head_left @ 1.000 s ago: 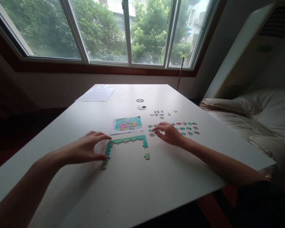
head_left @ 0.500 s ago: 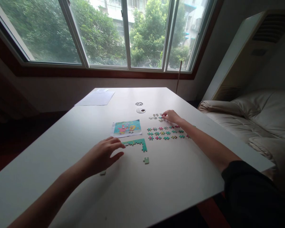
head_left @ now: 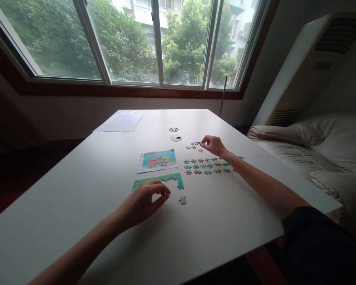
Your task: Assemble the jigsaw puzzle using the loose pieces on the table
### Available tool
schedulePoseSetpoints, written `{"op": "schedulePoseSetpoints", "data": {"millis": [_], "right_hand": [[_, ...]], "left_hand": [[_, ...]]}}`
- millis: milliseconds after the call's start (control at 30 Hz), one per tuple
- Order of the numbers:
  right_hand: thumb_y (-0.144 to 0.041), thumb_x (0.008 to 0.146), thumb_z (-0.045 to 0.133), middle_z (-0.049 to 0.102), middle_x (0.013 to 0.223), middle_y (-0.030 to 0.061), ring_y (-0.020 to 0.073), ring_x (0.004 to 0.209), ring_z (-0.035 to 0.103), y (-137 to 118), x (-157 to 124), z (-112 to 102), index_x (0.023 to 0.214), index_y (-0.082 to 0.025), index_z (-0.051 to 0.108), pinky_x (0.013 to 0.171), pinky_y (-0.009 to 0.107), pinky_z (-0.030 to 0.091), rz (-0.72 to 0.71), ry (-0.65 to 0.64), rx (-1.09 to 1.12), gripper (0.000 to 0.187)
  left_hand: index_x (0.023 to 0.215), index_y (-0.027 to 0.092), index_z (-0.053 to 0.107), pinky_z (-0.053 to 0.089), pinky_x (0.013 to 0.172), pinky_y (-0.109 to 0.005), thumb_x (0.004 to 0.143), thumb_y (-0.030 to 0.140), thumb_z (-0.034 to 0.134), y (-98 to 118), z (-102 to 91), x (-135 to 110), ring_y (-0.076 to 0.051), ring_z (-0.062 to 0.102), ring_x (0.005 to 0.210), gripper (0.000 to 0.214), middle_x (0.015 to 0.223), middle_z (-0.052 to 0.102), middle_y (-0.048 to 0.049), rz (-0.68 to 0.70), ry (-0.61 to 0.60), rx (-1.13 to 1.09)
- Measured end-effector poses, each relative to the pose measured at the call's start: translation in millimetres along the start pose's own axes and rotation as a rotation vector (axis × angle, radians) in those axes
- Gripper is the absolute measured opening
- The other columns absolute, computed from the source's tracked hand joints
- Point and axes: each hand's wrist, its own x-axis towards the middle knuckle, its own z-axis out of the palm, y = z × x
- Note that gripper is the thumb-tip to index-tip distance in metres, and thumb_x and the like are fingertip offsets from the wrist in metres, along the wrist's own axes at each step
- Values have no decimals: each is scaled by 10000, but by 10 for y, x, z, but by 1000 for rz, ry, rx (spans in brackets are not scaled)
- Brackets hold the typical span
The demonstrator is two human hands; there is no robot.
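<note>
A green jigsaw border (head_left: 172, 179) lies partly joined on the white table (head_left: 195, 237). My left hand (head_left: 144, 202) rests just in front of it, fingers loosely curled with thumb near forefinger, covering the border's left side. One loose green piece (head_left: 182, 200) lies to its right. A cartoon reference picture (head_left: 158, 160) sits behind the border. My right hand (head_left: 213, 145) reaches to the far group of loose pieces (head_left: 193, 145) and pinches a small piece there. Rows of coloured pieces (head_left: 207, 165) lie under my right forearm.
A sheet of paper (head_left: 118, 122) lies at the table's far left. Two round cable holes (head_left: 175, 137) sit behind the picture. A thin stick (head_left: 223, 97) leans by the window. A pale cushioned sofa (head_left: 314, 146) stands right of the table.
My right hand went from the near rows of pieces to the far group and closed on one. My left hand slid right along the border's front, its fingers curling.
</note>
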Motion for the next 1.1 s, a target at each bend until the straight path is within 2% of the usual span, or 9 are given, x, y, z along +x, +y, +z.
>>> {"op": "schedulePoseSetpoints", "data": {"millis": [100, 200, 333, 467, 667, 800, 900, 1000, 1100], "right_hand": [[-250, 784, 605, 672, 729, 33, 103, 626, 589, -313, -304, -39, 797, -133, 635, 589, 222, 476, -57, -9, 135, 122], [-246, 752, 638, 660, 687, 30, 105, 607, 597, -621, -636, -37, 771, -124, 626, 576, 234, 496, -120, -166, 557, 124], [-248, 776, 621, 675, 727, 45, 118, 654, 617, -869, -916, 12, 843, -122, 672, 607, 256, 511, -93, -309, 787, 151], [-287, 798, 621, 700, 780, 62, 134, 700, 638, -942, -964, 67, 894, -131, 698, 640, 277, 524, -88, -343, 906, 198], [-287, 807, 627, 702, 769, 52, 128, 687, 631, -997, -967, 105, 910, -143, 705, 629, 260, 502, -136, -355, 855, 193], [-285, 817, 614, 686, 731, 37, 111, 642, 608, -1014, -997, 127, 979, -145, 674, 594, 238, 481, -155, -280, 832, 223], [-295, 819, 616, 663, 728, 20, 102, 635, 587, -1007, -1026, 132, 1032, -170, 641, 583, 228, 475, -196, -112, 711, 248], [-317, 793, 653, 650, 759, 28, 108, 651, 574, -987, -1054, 135, 978, -184, 653, 601, 239, 483, -299, 53, 544, 227], [-324, 785, 666, 648, 778, 38, 112, 644, 566, -974, -1074, 143, 935, -190, 662, 613, 250, 494, -392, 125, 453, 201]], "left_hand": [[782, 186, 663, 429, 577, -236, 854, 292, 505, 82, 45, 53, -136, 568, 640, 203, 703, 651, -20, -88, 61, -92], [794, 180, 676, 417, 530, -233, 831, 328, 531, 135, 106, 102, -136, 570, 611, 211, 723, 681, -26, -191, 120, -213], [839, 166, 686, 471, 579, -256, 806, 364, 566, 148, 192, 156, -171, 618, 690, 234, 779, 703, -54, -260, 158, -387], [819, 156, 686, 496, 610, -274, 793, 369, 587, 151, 251, 194, -183, 626, 711, 237, 774, 702, -58, -258, 131, -455], [754, 154, 678, 490, 616, -272, 783, 353, 594, 156, 290, 207, -175, 616, 681, 218, 723, 690, -45, -240, 105, -494], [732, 159, 668, 463, 597, -262, 774, 346, 595, 165, 272, 218, -165, 598, 666, 206, 701, 673, -32, -258, 121, -508], [723, 165, 659, 432, 536, -242, 746, 373, 613, 170, 240, 224, -143, 562, 599, 214, 650, 639, -13, -321, 161, -566], [728, 163, 653, 409, 492, -229, 733, 397, 616, 172, 217, 224, -126, 524, 548, 237, 614, 606, -5, -373, 190, -605], [733, 166, 660, 404, 486, -225, 722, 401, 629, 177, 215, 222, -119, 504, 537, 237, 599, 588, 1, -387, 191, -632]]}}
